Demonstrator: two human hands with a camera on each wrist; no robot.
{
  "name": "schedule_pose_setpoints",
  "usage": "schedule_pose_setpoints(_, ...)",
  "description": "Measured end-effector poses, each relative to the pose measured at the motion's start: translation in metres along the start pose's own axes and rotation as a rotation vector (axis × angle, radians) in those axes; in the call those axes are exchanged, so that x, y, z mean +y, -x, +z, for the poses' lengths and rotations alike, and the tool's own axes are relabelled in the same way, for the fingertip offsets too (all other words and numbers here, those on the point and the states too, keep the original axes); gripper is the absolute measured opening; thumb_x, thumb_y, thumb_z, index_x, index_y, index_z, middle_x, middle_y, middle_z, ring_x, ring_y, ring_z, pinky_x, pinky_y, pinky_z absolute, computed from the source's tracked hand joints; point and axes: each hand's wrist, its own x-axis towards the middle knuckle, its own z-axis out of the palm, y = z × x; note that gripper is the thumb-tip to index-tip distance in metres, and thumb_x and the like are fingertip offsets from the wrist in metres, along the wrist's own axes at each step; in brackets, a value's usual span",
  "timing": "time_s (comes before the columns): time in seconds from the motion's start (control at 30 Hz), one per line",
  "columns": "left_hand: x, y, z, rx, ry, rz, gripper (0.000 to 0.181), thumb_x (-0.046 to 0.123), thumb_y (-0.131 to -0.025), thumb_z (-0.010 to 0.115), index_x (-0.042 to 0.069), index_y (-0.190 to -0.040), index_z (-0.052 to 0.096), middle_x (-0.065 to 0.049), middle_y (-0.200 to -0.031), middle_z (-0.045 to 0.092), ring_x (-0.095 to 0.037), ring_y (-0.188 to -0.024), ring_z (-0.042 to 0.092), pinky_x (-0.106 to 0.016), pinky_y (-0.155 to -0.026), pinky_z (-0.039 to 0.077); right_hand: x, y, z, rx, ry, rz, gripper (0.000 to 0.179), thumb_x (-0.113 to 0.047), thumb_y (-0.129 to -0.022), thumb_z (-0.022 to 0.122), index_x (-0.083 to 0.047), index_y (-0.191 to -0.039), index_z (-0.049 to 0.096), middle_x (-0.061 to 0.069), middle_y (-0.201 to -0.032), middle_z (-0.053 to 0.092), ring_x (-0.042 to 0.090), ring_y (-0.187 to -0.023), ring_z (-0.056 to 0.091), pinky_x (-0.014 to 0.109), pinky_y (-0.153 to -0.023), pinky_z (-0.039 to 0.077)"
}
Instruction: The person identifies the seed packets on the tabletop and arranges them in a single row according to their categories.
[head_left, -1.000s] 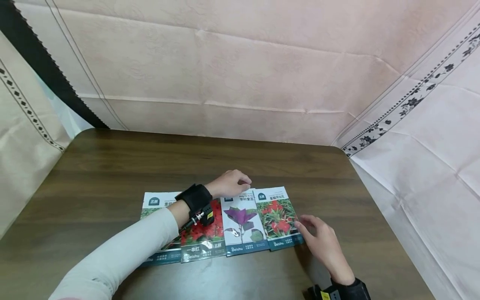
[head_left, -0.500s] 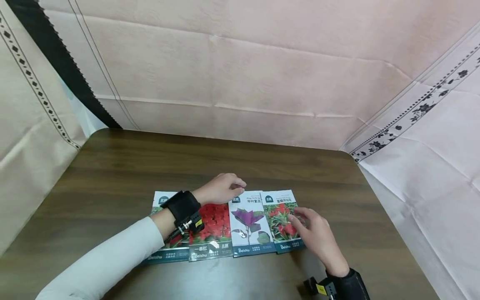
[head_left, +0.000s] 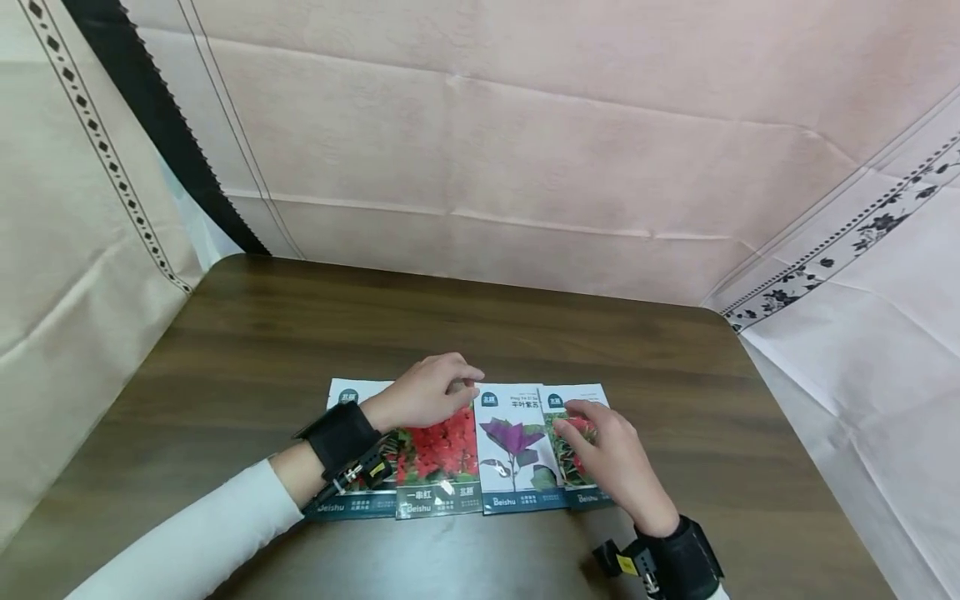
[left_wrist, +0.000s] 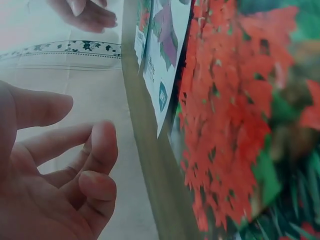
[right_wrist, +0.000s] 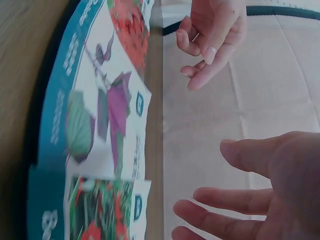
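Several flower seed packets lie side by side in a row on the wooden table, slightly overlapping. My left hand (head_left: 429,392) is over the top of the red-flower packet (head_left: 438,450), its fingers loosely bent with nothing between them. It hides part of the leftmost packet (head_left: 352,505). To the right lies the purple-flower packet (head_left: 517,446), which neither hand covers. Over the rightmost packet (head_left: 588,498), with red blooms and narrow leaves, hovers my right hand (head_left: 617,458). In the right wrist view its thumb and fingers (right_wrist: 225,200) are spread and hold nothing.
The brown table (head_left: 465,308) extends behind and on both sides of the packets. A pale cloth (head_left: 465,150) hangs along its far edge, with a patterned white cloth (head_left: 862,375) at the right. Black camera straps (head_left: 337,450) are worn on both wrists.
My left hand has shifted left from near the purple-flower packet to over the red-flower one. My right hand has come left over the rightmost packet. The head view has turned slightly left.
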Motion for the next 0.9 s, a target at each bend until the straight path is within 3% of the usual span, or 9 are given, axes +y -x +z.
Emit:
schedule_pose_setpoints(0.2,0.003,0.017,-0.004,0.06,-0.076,-0.011,0.042,0.034,-0.091,0.057,0.014,-0.127,0.059,-0.002,-0.11,0.056,-0.01,-0.083,0.051,-0.03,-0.074,0.045,-0.014,-0.006,0.004,-0.027,0.007,-0.055,0.054,-0.048,-0.085,0.059,-0.009,-0.122,0.061,0.006,-0.122,0.059,0.026,-0.118,0.049,0.056,-0.102,0.028)
schedule_pose_setpoints(0.33,0.002,0.026,-0.007,0.105,-0.102,-0.004,0.045,0.037,-0.089,0.058,0.013,-0.127,0.059,-0.004,-0.112,0.057,-0.012,-0.088,0.051,-0.03,-0.076,0.046,-0.022,-0.011,0.007,-0.012,0.04,-0.091,0.059,-0.053,-0.084,0.057,-0.009,-0.122,0.061,0.007,-0.12,0.061,0.027,-0.094,0.06,0.056,-0.108,0.015)
schedule_pose_setpoints(0.43,0.001,0.032,-0.011,0.142,-0.13,0.015,0.047,0.039,-0.089,0.057,0.012,-0.128,0.058,-0.005,-0.113,0.056,-0.016,-0.093,0.053,-0.032,-0.079,0.047,-0.029,-0.014,0.009,-0.02,0.039,-0.094,0.061,-0.056,-0.084,0.056,-0.01,-0.124,0.06,0.007,-0.123,0.06,0.027,-0.094,0.061,0.053,-0.109,0.016)
schedule_pose_setpoints(0.53,0.0,0.038,-0.014,0.171,-0.174,0.031,0.05,0.04,-0.09,0.056,0.01,-0.129,0.056,-0.005,-0.117,0.055,-0.017,-0.101,0.053,-0.035,-0.083,0.046,-0.035,-0.015,0.01,-0.047,0.032,-0.108,0.063,-0.056,-0.084,0.055,-0.01,-0.128,0.057,0.007,-0.128,0.057,0.026,-0.118,0.051,0.049,-0.106,0.025)
schedule_pose_setpoints(0.6,0.001,0.041,-0.015,0.183,-0.197,0.036,0.051,0.039,-0.09,0.056,0.009,-0.131,0.055,-0.006,-0.12,0.054,-0.018,-0.105,0.052,-0.037,-0.086,0.046,-0.039,-0.016,0.01,-0.066,0.035,-0.125,0.064,-0.056,-0.084,0.054,-0.011,-0.13,0.055,0.008,-0.133,0.053,0.025,-0.125,0.046,0.048,-0.104,0.029)
schedule_pose_setpoints(0.9,0.008,0.051,-0.019,0.209,-0.309,0.062,0.061,0.038,-0.087,0.06,0.003,-0.136,0.048,-0.012,-0.138,0.046,-0.025,-0.128,0.04,-0.051,-0.1,0.034,-0.055,-0.015,0.006,-0.086,0.089,-0.153,0.066,-0.047,-0.085,0.06,-0.013,-0.14,0.045,0.008,-0.144,0.041,0.027,-0.133,0.035,0.051,-0.096,0.036)
